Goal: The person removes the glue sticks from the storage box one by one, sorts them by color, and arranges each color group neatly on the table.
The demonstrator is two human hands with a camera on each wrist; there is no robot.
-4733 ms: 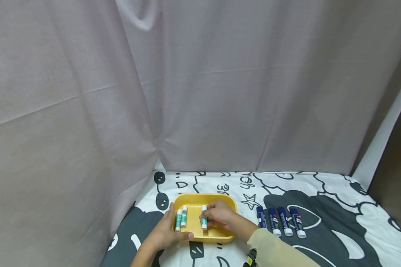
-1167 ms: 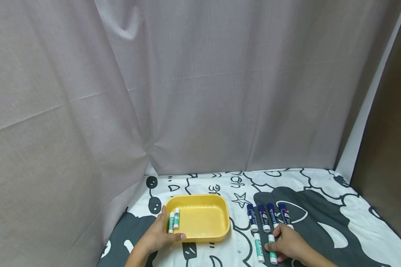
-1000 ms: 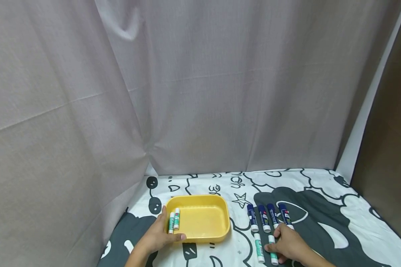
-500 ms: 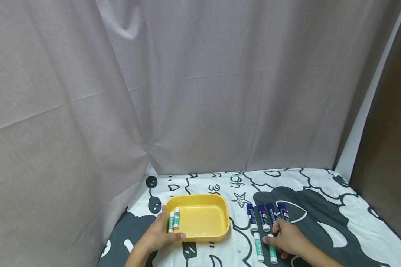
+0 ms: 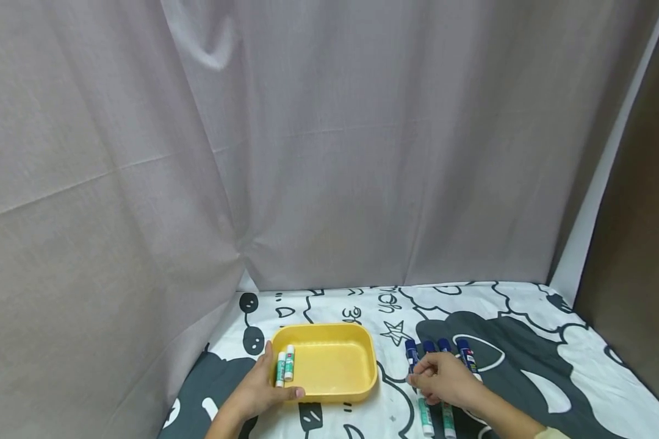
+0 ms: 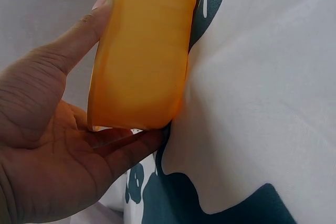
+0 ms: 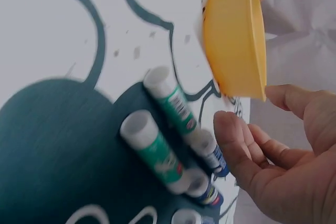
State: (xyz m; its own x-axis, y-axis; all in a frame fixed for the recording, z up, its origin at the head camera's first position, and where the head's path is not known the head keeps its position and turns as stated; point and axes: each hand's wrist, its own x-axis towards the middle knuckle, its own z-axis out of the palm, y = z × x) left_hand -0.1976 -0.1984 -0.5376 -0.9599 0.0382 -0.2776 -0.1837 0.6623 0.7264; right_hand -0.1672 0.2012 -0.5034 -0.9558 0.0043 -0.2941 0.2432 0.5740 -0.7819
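Observation:
My left hand [image 5: 258, 387] holds the yellow tray [image 5: 335, 366] at its near left corner, thumb along the front wall and fingers at the left end. Inside, two green-and-white glue sticks [image 5: 289, 363] lie against the left wall. My right hand [image 5: 445, 381], nothing in its grasp, hovers over the glue sticks on the cloth, with a gap between thumb and forefinger in the right wrist view. Below it lie two more green glue sticks [image 7: 173, 100], end to end with two blue glue sticks [image 7: 210, 153]. The hand partly hides the blue row [image 5: 467, 356] in the head view.
A white cloth [image 5: 387, 402] with dark grey cartoon prints covers the surface. Grey curtain [image 5: 329, 183] hangs behind and to the left. A brown panel [image 5: 631, 256] stands on the right.
The right hand earlier held a green glue stick in the tray, then set one below the blue row. It has since let go and moved up and left. The left hand stays at the tray.

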